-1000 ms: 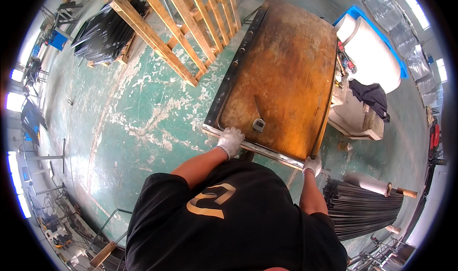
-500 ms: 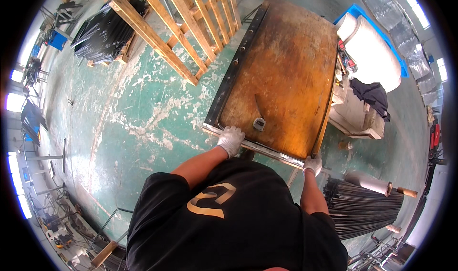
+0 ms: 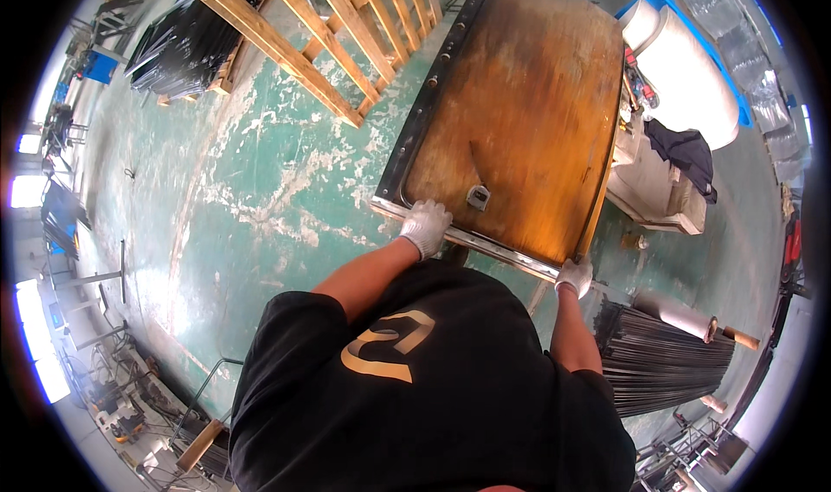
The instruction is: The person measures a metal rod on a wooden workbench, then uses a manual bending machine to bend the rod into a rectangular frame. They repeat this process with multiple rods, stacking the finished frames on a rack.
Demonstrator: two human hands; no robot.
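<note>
A large worktable with a worn brown wooden top (image 3: 519,102) stretches away in front of me. A silvery metal bar (image 3: 506,254) runs along its near edge. My left hand (image 3: 426,226), in a whitish work glove, is closed over this bar near the left corner, its fingertips on the wood. At the near right corner my right hand (image 3: 575,276), gloved the same, closes round the bar's end. A tape measure (image 3: 477,198) lies on the top near the left hand. Along the table's left side runs a black rail (image 3: 424,102) with several holes.
Wooden pallet slats (image 3: 329,42) stand at the far left, before a bundle of black-wrapped lengths (image 3: 186,46). To the right, a pale bin (image 3: 653,189) carries a dark cloth (image 3: 684,154), near large white rolls (image 3: 692,77). A stack of black strips (image 3: 666,353) lies at lower right.
The table and both hands sit slightly higher and farther right in the picture, as does most of the surroundings. Both hands keep the same places on the bar.
</note>
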